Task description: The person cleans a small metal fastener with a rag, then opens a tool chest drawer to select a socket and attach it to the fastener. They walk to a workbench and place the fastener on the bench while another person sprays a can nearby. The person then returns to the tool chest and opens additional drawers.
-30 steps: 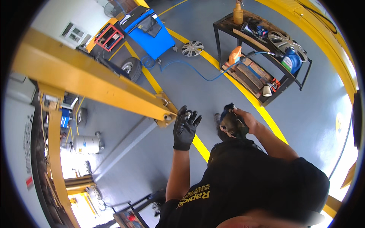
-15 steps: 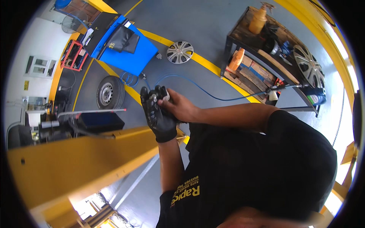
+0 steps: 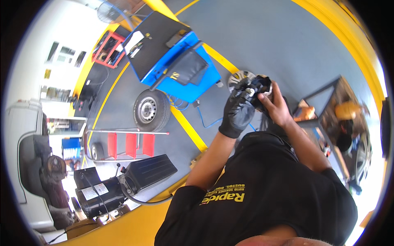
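Observation:
My left hand wears a black work glove and is raised in front of my body, its fingers curled. Beside it, my bare right hand has its thumb and fingers closed. Between the two is a crumpled black glove with a paler edge, as far as its shape shows. Both hands hold it. A small whitish spot shows near the left fingertips; what it is I cannot make out. Behind the hands, a silver wheel cover lies on the floor, partly hidden.
A blue machine cabinet with a dark top stands ahead, a wheel with tyre near it. Left are a red-stepped ladder, a black motor unit and a yellow beam. A workbench with bottles is right.
My view has turned, so the cabinet and wheel sit further right. Both hands have moved right in the picture, and the black glove now shows between them.

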